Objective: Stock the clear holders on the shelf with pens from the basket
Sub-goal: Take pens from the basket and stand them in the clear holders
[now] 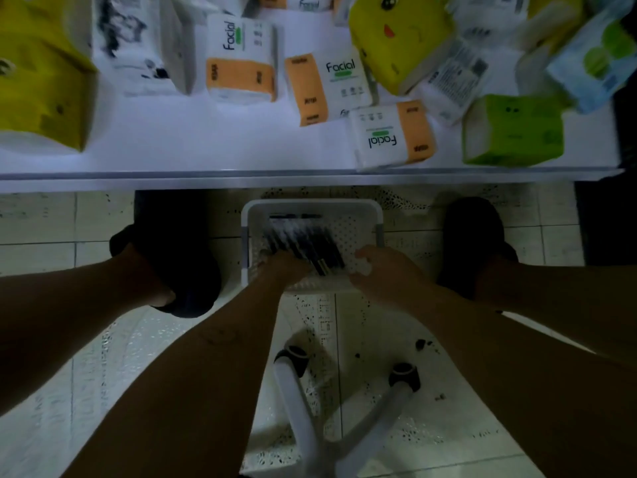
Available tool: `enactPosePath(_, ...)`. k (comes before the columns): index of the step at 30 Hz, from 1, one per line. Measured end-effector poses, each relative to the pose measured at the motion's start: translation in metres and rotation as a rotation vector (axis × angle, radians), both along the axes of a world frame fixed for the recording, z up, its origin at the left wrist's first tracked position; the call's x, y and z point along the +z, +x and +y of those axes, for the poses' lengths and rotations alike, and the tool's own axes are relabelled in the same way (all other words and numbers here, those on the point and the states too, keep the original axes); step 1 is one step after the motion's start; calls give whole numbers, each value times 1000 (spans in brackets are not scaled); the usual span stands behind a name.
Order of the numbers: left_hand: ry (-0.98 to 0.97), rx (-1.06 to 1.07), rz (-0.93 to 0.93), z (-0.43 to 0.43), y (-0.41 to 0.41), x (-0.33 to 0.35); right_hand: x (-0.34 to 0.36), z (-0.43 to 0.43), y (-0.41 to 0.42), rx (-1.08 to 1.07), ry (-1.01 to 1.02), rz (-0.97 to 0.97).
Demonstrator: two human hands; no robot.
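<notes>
Below the front edge of the shelf (pixel 206 157), on the pale tiled floor (pixel 51 229), stands a white perforated basket (pixel 312 205). It sits between two dark shoes, one to the left (pixel 179 253) and one to the right (pixel 472 236).

Task objects: a bundle of dark pens (pixel 310 241) lies inside the basket. The pens lie side by side and slant from the far left toward the near right of the basket floor.

Hands: both reach down into the near half of the basket. The left hand (pixel 287 270) covers the near ends of the pens and touches them. Its fingers are hidden beneath the hand, so whether they are clamped on the pens or merely resting cannot be told. The right hand (pixel 382 269) is just beside the bundle, on its right. Its fingers (pixel 365 255) are bent over the basket floor, with the thumb lower. Blur hides whether they pinch anything.

Surroundings: the white shelf carries soft tissue packs lying at varied angles. Several are white and orange and marked "Facial" (pixel 241 60). Others include a yellow pack with a cartoon face (pixel 396 39) and a green pack (pixel 513 131) near the right end. Nearest the camera, two pale tubular stool legs (pixel 296 401) with dark feet rest on the floor.
</notes>
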State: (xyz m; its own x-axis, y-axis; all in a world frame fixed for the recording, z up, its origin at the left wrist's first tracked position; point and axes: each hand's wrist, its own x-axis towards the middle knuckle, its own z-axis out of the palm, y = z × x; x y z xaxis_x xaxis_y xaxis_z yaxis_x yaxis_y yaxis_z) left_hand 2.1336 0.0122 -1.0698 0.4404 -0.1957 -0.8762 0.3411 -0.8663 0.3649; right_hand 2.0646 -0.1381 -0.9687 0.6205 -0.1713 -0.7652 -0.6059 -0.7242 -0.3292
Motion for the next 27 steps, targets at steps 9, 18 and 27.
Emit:
enactPosePath(9,-133,658,-61,0,-10,18,-27,-2,13,-77,97,51)
enactPosePath(18,-214,651,15,26,-31,59,-88,12,33,-42,132,67)
enactPosePath(27,-140,604,-87,32,-12,86,-90,13,49,320,51,176)
